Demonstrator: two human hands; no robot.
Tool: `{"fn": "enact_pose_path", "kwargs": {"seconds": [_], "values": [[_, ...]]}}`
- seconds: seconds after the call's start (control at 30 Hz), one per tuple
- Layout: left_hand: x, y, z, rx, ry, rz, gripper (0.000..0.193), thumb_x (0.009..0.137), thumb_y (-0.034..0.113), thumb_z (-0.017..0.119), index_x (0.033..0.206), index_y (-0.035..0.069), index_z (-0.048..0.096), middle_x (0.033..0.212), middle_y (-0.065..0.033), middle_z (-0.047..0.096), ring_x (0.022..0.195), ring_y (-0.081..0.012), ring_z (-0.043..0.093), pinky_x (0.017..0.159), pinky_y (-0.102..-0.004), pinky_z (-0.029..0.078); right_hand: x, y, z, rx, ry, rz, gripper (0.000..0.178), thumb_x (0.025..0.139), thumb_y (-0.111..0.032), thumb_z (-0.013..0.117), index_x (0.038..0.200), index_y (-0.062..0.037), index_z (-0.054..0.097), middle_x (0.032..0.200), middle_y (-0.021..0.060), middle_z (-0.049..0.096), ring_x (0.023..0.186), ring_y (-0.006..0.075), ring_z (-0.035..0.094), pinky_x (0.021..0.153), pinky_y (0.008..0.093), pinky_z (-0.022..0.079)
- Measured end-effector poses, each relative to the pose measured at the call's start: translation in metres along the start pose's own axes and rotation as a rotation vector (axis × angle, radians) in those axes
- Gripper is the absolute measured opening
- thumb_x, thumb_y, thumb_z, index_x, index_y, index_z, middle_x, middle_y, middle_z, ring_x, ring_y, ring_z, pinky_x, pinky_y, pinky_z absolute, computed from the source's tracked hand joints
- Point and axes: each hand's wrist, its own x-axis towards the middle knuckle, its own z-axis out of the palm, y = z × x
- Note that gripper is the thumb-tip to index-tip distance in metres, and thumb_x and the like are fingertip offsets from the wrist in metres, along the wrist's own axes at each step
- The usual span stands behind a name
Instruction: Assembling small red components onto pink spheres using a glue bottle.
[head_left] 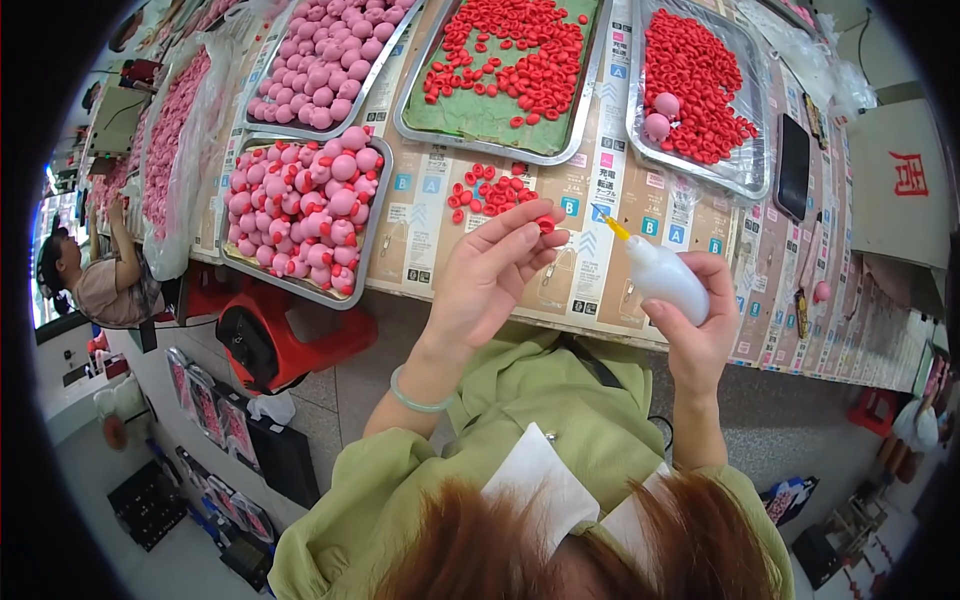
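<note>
Between the fingertips of my left hand (497, 262) is a small red ring-like piece (545, 224), held above the table. My right hand (697, 318) is wrapped round a white squeeze bottle (668, 280) with a yellow nozzle (616, 228), which tilts up and left toward the red piece without touching it. Just beyond my left hand lies a loose cluster of red pieces (490, 190) on the table. A metal tray (378, 215) to the left is heaped with pink balls (300, 200), many with red pieces on them.
At the back stand a tray of plain pink balls (330, 60), a green-lined tray (470, 130) of red pieces and another metal tray (745, 180) with red pieces and two pink balls. A black phone (792, 165) lies right. A red stool (330, 335) and another person (105, 265) are left.
</note>
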Motion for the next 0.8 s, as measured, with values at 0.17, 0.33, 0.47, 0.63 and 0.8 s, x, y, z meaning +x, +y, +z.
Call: {"fn": "enact_pose_path", "kwargs": {"seconds": [0.17,0.33,0.47,0.63,0.8], "values": [[-0.005,-0.002,-0.001,-0.235,-0.059,-0.139,0.027,0.085,0.009,0.048,0.111,0.003,0.045,0.096,-0.0083,0.056,0.082,-0.0129,0.056,0.074,-0.0261,0.047,0.001,-0.008,0.006,0.060,0.074,-0.234,0.041,0.061,0.000,0.071,0.093,-0.0024,0.045,0.091,0.0083,0.051,0.084,0.0142,0.051,0.074,0.0250,0.043],[-0.006,-0.006,-0.003,-0.325,-0.085,-0.203,0.025,0.085,0.011,0.048,0.109,0.002,0.046,0.093,-0.0071,0.056,0.082,-0.0119,0.056,0.074,-0.0259,0.047,0.001,-0.008,0.008,0.007,0.088,-0.343,0.042,0.060,-0.002,0.073,0.093,-0.0025,0.046,0.092,0.0094,0.051,0.083,0.0154,0.051,0.073,0.0260,0.043],[-0.007,-0.008,-0.005,-0.282,-0.093,-0.204,0.024,0.085,0.013,0.049,0.106,0.002,0.049,0.092,-0.0058,0.057,0.081,-0.0105,0.055,0.074,-0.0247,0.046,0.000,-0.007,0.006,-0.177,0.088,-0.435,0.042,0.059,-0.004,0.075,0.092,-0.0021,0.048,0.088,0.0075,0.052,0.080,0.0142,0.052,0.070,0.0256,0.043],[-0.007,-0.008,-0.004,-0.256,-0.075,-0.201,0.025,0.084,0.014,0.050,0.105,0.001,0.050,0.091,-0.0057,0.057,0.080,-0.0102,0.055,0.073,-0.0245,0.046,0.001,-0.006,0.007,-0.209,0.085,-0.412,0.041,0.059,-0.005,0.075,0.090,-0.0021,0.049,0.086,0.0060,0.052,0.077,0.0136,0.052,0.068,0.0247,0.043],[-0.008,-0.008,-0.005,-0.243,-0.075,-0.210,0.025,0.084,0.015,0.051,0.105,0.001,0.050,0.091,-0.0059,0.057,0.080,-0.0106,0.055,0.074,-0.0245,0.045,0.001,-0.004,0.008,-0.201,0.095,-0.385,0.041,0.059,-0.005,0.076,0.090,-0.0025,0.049,0.085,0.0056,0.052,0.076,0.0136,0.052,0.068,0.0244,0.043]]}}
